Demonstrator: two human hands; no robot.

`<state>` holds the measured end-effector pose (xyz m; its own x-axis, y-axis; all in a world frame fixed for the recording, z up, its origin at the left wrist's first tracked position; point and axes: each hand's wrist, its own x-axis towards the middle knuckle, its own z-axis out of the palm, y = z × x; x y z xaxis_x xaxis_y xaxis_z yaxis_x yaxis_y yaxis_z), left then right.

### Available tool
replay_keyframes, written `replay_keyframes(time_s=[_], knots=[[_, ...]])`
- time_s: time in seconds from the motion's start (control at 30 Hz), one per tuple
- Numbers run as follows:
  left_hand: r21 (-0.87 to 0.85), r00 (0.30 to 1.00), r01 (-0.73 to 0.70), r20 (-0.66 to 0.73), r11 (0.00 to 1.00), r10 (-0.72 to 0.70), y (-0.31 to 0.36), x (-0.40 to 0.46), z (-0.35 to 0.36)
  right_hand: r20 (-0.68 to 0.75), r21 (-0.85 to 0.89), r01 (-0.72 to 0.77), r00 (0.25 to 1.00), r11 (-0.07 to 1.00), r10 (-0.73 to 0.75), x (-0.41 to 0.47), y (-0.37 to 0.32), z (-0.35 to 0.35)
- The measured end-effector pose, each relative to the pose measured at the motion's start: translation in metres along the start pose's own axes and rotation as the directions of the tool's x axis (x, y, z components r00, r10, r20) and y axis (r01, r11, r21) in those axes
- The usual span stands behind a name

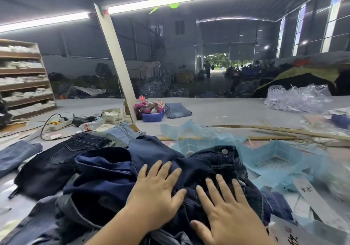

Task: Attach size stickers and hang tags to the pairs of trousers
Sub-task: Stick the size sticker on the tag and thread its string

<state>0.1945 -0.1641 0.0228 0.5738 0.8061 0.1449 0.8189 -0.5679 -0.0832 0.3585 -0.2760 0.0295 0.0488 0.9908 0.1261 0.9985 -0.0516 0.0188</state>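
Note:
A heap of dark blue denim trousers [106, 174] lies in front of me on the grey table [227, 110]. The top pair shows its waistband with a metal button [224, 151]. My left hand [157, 193] lies flat on the dark denim, fingers straight and spread. My right hand [225, 214] presses flat on the same pair just to the right, fingers straight. Neither hand holds anything. White paper strips with handwritten marks [310, 197] lie at the right of the heap.
Light blue backing sheets [204, 140] spread behind and right of the heap. A blue tray [153, 117], a folded pale pair [178, 110], a carton [113, 117], a power strip [60, 122] and a leaning white post [117, 64] stand farther back. Clear plastic bags [297, 99] sit far right, shelves [24, 78] far left.

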Motion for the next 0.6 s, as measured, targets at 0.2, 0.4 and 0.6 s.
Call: replay_keyframes(time_s=[0.2,0.4,0.6], knots=[[0.010,0.999,-0.045,0.029,0.999,0.045,-0.003,0.000,0.001,0.003,-0.112,0.036,0.999,0.993,-0.036,0.001,-0.004,0.013],[-0.020,0.995,-0.087,0.054,0.996,0.088,-0.005,-0.002,-0.025,0.158,0.007,0.060,0.986,0.998,-0.060,0.012,0.002,-0.009],[-0.122,0.996,-0.044,-0.087,0.991,0.034,-0.033,0.000,-0.061,-0.154,0.167,0.224,0.968,0.960,-0.199,0.049,-0.017,-0.054]])
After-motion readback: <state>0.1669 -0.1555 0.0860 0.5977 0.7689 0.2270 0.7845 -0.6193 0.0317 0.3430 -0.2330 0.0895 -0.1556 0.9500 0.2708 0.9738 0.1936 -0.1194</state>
